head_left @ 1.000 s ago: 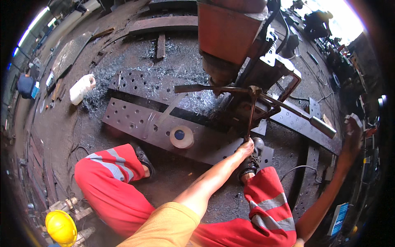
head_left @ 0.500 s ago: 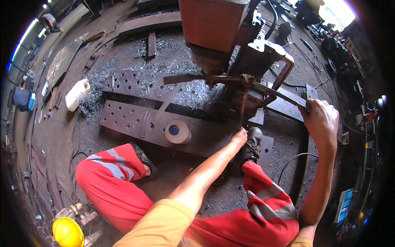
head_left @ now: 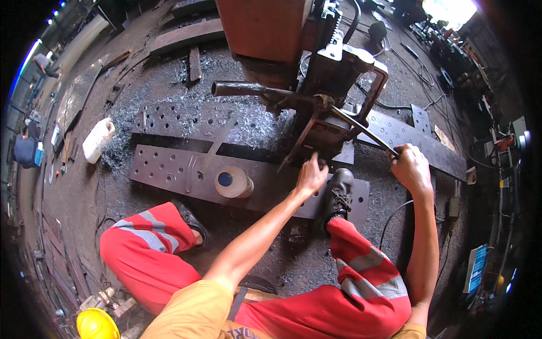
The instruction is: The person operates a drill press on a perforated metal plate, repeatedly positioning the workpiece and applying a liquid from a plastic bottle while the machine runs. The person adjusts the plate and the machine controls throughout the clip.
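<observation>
A drill press with an orange-red motor housing stands over the steel plates. From its hub spread several long feed-handle bars. My right hand is closed around the end of the right-hand feed-handle bar. Below the hub, my left hand is off the bars, its fingers apart and partly bent. Nearest to it is the lower feed-handle bar, which points down and left. Another feed-handle bar reaches out leftward in front of the housing. The drill's cutting end is hidden.
A perforated steel plate lies before me, bearing an open plastic container. Metal shavings surround a white jug. My right boot rests by the plate. A yellow helmet is at lower left; a person is far left.
My left hand has let go of the lower bar, which has swung leftward. My right hand has moved left and slightly down with its bar. The view has shifted a little.
</observation>
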Motion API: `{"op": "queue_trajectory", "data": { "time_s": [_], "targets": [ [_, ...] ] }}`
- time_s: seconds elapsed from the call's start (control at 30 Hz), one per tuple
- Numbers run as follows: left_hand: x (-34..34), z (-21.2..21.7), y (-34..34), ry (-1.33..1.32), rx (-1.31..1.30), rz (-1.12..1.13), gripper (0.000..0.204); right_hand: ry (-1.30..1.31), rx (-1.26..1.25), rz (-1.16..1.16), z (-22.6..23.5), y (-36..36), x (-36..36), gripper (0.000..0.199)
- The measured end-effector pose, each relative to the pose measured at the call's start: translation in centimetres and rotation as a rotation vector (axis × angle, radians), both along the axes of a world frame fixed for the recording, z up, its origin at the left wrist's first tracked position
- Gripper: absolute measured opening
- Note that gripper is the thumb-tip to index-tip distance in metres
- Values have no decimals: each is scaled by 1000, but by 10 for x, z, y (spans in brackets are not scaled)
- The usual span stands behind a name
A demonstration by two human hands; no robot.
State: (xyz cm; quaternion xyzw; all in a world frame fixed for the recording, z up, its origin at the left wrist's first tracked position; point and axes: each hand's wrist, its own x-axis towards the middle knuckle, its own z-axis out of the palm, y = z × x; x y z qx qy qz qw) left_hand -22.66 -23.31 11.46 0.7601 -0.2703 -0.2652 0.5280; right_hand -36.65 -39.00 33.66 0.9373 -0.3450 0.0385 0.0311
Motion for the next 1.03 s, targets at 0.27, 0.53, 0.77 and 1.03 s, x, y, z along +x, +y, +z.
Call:
{"op": "queue_trajectory", "data": {
  "time_s": [0.27,0.53,0.77,1.03],
  "targets": [
    [23,13,-76,1,-125,152,46,-7,-8,-12,6,7,7,26],
    [36,21,-73,-98,-126,139,30,9,-12,-35,10,16,13,26],
    [-13,155,43,-60,-274,-114,43,105,9,-143,10,13,5,27],
    [171,401,79,-1121,-430,229,23,-26,-32,-172,-4,19,-1,25]
  ]
}}
